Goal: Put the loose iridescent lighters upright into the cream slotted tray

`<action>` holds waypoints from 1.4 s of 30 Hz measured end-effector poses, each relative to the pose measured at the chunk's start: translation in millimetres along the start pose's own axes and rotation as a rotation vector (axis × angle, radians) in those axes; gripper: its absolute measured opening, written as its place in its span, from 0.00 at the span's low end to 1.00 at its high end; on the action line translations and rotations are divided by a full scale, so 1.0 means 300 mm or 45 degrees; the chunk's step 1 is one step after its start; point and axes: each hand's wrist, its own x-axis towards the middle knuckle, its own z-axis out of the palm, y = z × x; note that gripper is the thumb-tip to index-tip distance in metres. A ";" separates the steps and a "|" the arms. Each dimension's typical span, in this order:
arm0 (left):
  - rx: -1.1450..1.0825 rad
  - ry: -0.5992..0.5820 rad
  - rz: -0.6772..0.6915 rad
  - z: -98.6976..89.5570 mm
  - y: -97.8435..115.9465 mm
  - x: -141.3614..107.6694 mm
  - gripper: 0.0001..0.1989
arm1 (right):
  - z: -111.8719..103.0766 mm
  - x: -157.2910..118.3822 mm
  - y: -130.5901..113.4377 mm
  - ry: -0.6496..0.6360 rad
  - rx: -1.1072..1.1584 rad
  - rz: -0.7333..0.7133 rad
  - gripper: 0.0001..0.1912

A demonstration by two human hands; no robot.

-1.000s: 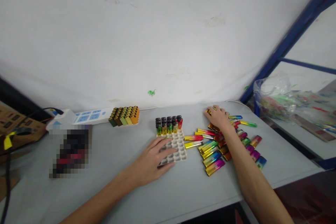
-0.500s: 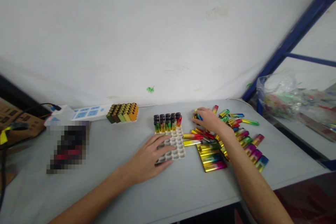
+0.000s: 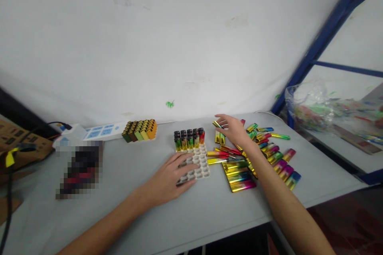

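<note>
My left hand (image 3: 172, 172) lies over the left part of a white tray (image 3: 203, 163) with rows of holes, its fingers spread and touching it. Several lighters (image 3: 190, 140) with black tops and shiny green, gold and red bodies stand upright in the tray's far rows. Farther right, my right hand (image 3: 231, 126) pinches a gold lighter (image 3: 217, 124) between thumb and fingers, above the table. Under and beside that hand lies a loose spread of shiny multicoloured lighters (image 3: 239, 177); the forearm hides some of them.
At the back left stands a full block of green-to-orange lighters (image 3: 140, 130) beside a white power strip (image 3: 103, 131). A pixelated dark object (image 3: 80, 171) lies left on the grey table (image 3: 125, 175). Blue shelf frame (image 3: 323, 36) and plastic bags (image 3: 311, 103) are at the right.
My right hand has lifted from the lighters and turned, with a gold lighter now showing at its fingertips. My left hand stays on the tray. The view has shifted slightly.
</note>
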 end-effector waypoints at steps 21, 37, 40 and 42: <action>-0.020 0.008 0.009 0.005 -0.001 -0.001 0.17 | 0.002 -0.014 -0.135 -0.083 0.338 -0.010 0.19; -0.024 0.023 0.029 0.005 -0.001 -0.001 0.17 | 0.000 -0.014 -0.160 -0.067 0.276 -0.207 0.09; -0.027 0.033 0.029 0.006 -0.001 -0.002 0.17 | -0.002 -0.016 -0.168 -0.066 0.241 -0.232 0.08; -0.024 0.031 0.029 0.007 -0.002 -0.003 0.17 | -0.005 -0.018 -0.174 -0.066 0.195 -0.237 0.08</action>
